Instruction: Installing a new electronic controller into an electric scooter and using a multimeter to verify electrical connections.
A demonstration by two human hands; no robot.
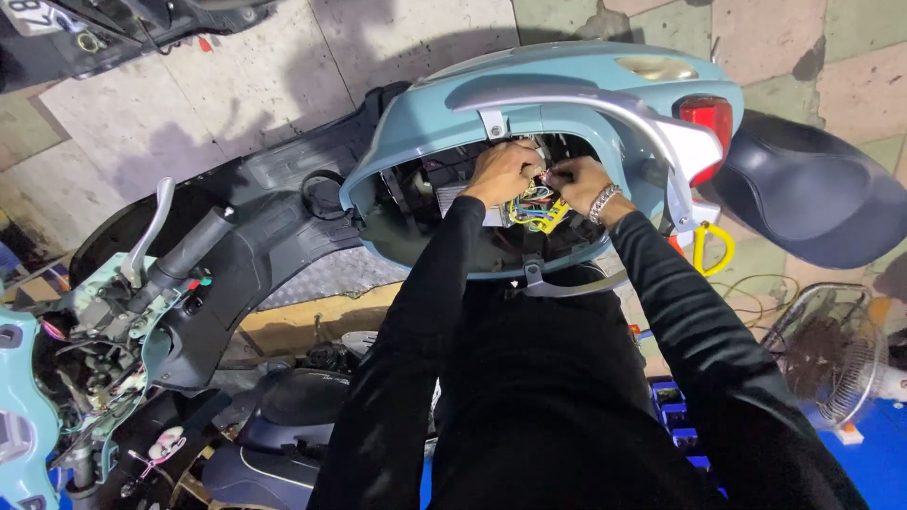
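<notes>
Left hand (503,170) and right hand (578,178) pinch tangled yellow-blue-green wires (535,210).

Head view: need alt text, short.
A person's left hand and right hand work together on a bundle of coloured wires inside the open rear body of a light blue scooter. Its handlebar lies lower left, a fan lower right.

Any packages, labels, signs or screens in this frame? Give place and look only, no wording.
Plate: top left corner, on a dark vehicle part; pale rectangle with dark characters, cut by the frame edge.
No packages or screens show; the hands work at coloured wires inside the blue scooter body.
</notes>
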